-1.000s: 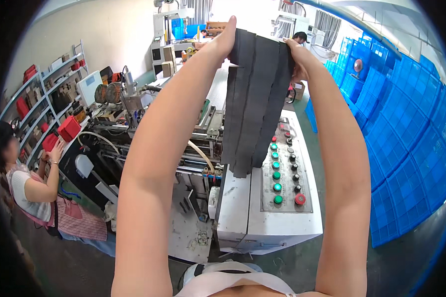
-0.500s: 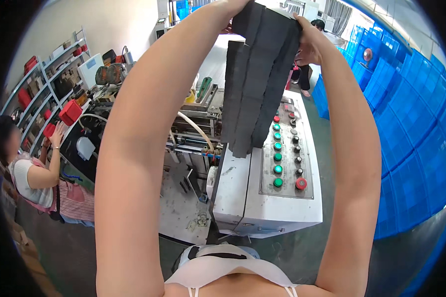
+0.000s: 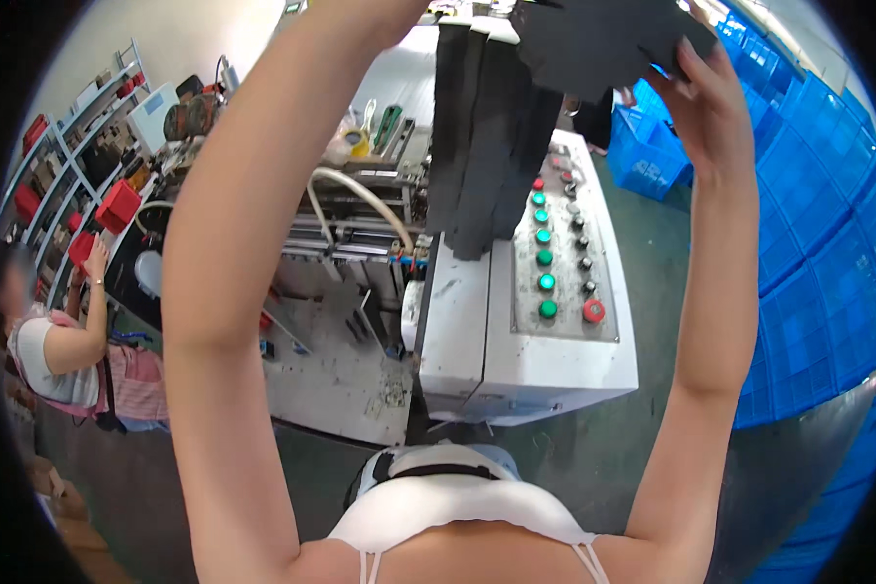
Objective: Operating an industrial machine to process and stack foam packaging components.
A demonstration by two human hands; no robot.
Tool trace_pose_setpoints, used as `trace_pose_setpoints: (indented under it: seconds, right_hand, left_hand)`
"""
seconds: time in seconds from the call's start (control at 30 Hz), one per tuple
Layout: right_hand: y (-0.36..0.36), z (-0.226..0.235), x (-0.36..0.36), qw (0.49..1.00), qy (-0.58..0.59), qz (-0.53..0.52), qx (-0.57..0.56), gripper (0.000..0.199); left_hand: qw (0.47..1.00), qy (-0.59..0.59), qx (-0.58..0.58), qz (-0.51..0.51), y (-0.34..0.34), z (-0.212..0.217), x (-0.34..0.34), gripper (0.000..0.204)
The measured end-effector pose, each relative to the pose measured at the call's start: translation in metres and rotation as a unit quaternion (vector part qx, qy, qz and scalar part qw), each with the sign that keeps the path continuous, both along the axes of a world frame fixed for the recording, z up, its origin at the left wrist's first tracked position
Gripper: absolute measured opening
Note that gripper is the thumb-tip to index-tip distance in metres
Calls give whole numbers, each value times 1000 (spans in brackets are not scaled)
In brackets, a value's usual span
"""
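1. My right hand (image 3: pixel 712 107), at the upper right of the frame, was clasped on a dark grey flat sheet of stiff material (image 3: pixel 603 39), fingers curled over its right edge.
2. My left hand was out of sight past the top edge of the frame; only its forearm showed, running up the left centre, so I could not tell how it gripped.
3. A stack of long dark grey strips (image 3: pixel 487 136) hung down from the top centre, just left of the sheet, its lower end in front of the machine.
4. Below the stack stood a white boxy metal machine (image 3: pixel 530 360), with a grey control panel of green round buttons and one red button (image 3: pixel 560 258).
5. Blue plastic crates (image 3: pixel 818 253) filled the right side of the frame.
6. At the left edge, another person in a pink apron (image 3: pixel 63 350) reached toward metal shelves holding red boxes (image 3: pixel 78 185).
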State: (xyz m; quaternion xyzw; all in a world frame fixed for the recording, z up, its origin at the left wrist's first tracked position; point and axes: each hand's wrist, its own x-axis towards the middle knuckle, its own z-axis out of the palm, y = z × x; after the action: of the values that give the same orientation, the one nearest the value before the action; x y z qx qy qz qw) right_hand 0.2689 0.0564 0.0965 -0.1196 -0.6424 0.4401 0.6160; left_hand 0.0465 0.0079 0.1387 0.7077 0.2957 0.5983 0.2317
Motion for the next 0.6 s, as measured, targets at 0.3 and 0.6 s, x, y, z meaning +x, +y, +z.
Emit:
trace_pose_setpoints:
  seconds: [0.3, 0.6]
  right_hand:
    - [-62, -208, 1, 990, -130, 26, 35, 101]
    - [-79, -288, -13, 982, -116, 112, -103, 102]
  left_hand:
    - [998, -34, -18, -54, -58, -231, -37, 108]
    - [983, -52, -162, -73, -69, -333, -42, 107]
